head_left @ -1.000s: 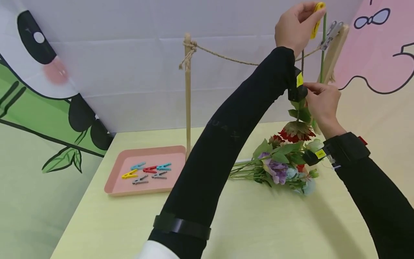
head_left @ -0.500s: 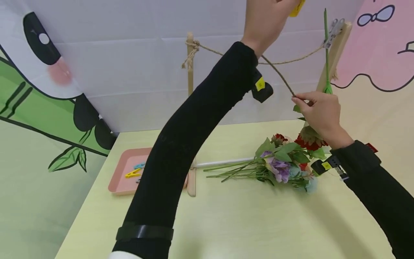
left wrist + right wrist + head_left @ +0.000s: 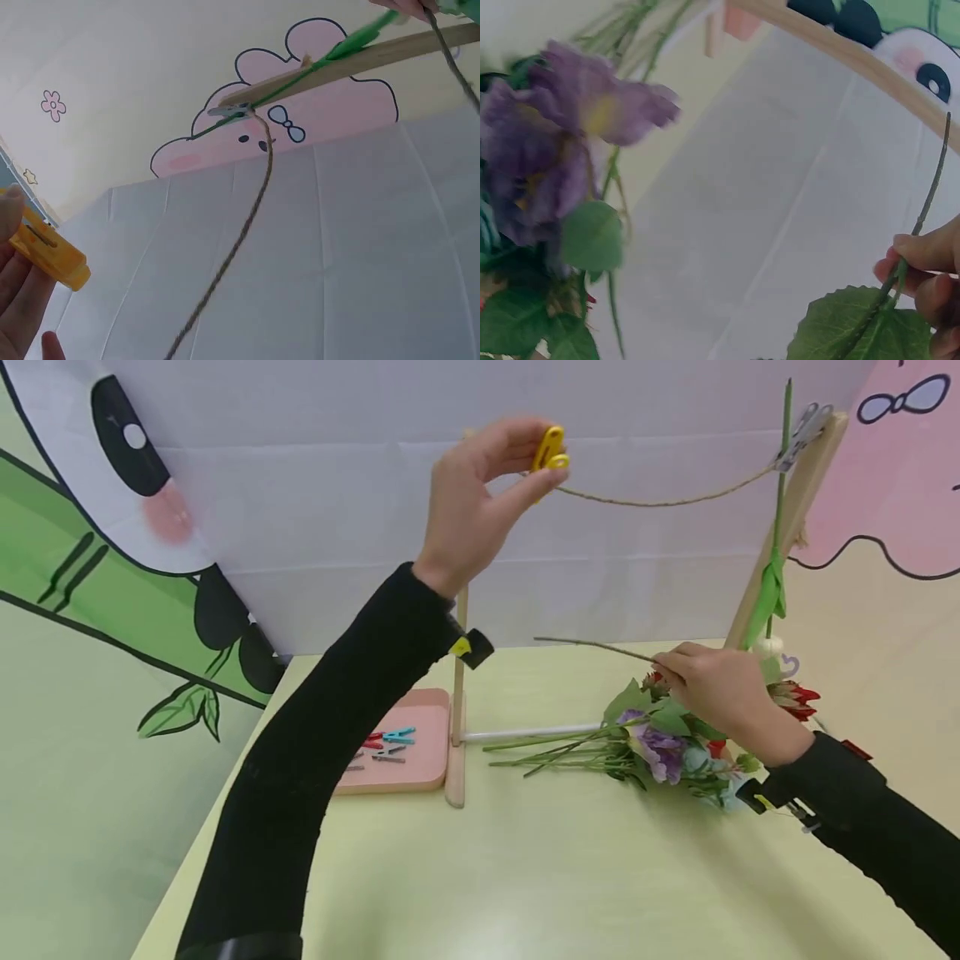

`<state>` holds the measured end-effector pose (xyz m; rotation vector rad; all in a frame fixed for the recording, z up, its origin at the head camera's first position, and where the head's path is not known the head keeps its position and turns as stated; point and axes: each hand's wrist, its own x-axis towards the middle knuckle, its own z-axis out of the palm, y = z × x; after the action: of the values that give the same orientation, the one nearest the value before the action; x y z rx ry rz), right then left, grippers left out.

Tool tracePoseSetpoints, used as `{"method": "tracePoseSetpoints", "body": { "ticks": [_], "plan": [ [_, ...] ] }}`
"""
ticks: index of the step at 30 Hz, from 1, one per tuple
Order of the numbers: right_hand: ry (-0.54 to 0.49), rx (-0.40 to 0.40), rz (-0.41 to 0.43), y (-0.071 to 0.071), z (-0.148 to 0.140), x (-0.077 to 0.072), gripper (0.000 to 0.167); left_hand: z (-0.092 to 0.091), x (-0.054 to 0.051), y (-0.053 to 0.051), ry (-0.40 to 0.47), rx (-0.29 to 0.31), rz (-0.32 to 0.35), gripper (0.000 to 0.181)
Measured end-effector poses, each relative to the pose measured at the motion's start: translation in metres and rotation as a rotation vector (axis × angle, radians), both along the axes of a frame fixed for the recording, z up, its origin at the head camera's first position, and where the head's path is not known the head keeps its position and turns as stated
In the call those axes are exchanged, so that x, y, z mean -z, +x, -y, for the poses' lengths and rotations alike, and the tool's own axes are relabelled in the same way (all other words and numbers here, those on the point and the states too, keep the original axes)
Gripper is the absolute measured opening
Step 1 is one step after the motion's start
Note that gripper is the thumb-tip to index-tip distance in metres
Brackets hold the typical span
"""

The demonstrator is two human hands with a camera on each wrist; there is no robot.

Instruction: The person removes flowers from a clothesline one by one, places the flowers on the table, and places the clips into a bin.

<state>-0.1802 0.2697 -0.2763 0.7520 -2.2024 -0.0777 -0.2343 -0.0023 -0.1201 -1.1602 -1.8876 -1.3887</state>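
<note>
My left hand (image 3: pixel 480 502), raised near the left part of the twine (image 3: pixel 652 504), pinches a yellow clothespin (image 3: pixel 551 450) between thumb and fingers. In the left wrist view that yellow clothespin (image 3: pixel 56 255) appears at the left edge, apart from the twine. Lower right, my right hand (image 3: pixel 716 693) grips a thin flower stem (image 3: pixel 592 645) whose bare end points left; a red bloom (image 3: pixel 797 700) shows just beyond the hand. The right wrist view has a green leaf (image 3: pixel 847 330) under the pinching fingers. A grey clothespin (image 3: pixel 804 437) holds a green stem (image 3: pixel 782 510) at the twine's right end.
Below my right hand lies a bunch of artificial flowers (image 3: pixel 656 752), stems leftward. A pink tray (image 3: pixel 431 768) with several clothespins is partly behind my left arm. The twine runs between a left wooden post (image 3: pixel 458 693) and a right one (image 3: pixel 813 493); a white rod (image 3: pixel 540 732) lies low.
My left hand has moved left and down from the right post, carrying the yellow clothespin. My right hand has lowered, and the held flower's stem has swung from upright to nearly level.
</note>
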Motion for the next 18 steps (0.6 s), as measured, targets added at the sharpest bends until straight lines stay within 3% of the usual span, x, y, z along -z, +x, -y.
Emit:
{"method": "tracePoseSetpoints", "body": {
  "ticks": [3, 5, 7, 9, 11, 13, 18],
  "plan": [
    [0.054, 0.005, 0.026, 0.001, 0.003, 0.013, 0.052, 0.025, 0.014, 0.002, -0.010, -0.047, -0.052, 0.030],
    [0.082, 0.004, 0.065, 0.003, 0.005, 0.021, 0.030, 0.041, 0.026, 0.002, -0.040, -0.078, -0.087, 0.031],
    [0.118, 0.011, 0.098, 0.003, 0.007, 0.030, 0.028, 0.057, 0.038, 0.002, -0.076, -0.118, -0.099, 0.032],
    [0.154, 0.025, 0.146, 0.004, 0.008, 0.037, 0.005, 0.072, 0.048, 0.000, -0.132, -0.160, -0.098, 0.034],
    [0.177, 0.037, 0.187, 0.005, 0.010, 0.044, 0.018, 0.085, 0.057, -0.003, -0.177, -0.203, -0.071, 0.035],
    [0.183, 0.036, 0.212, 0.005, 0.010, 0.051, 0.018, 0.095, 0.065, -0.006, -0.216, -0.241, -0.037, 0.036],
    [0.193, 0.029, 0.252, 0.006, 0.009, 0.064, 0.017, 0.111, 0.094, -0.013, -0.308, -0.260, 0.018, 0.034]
  ]
}}
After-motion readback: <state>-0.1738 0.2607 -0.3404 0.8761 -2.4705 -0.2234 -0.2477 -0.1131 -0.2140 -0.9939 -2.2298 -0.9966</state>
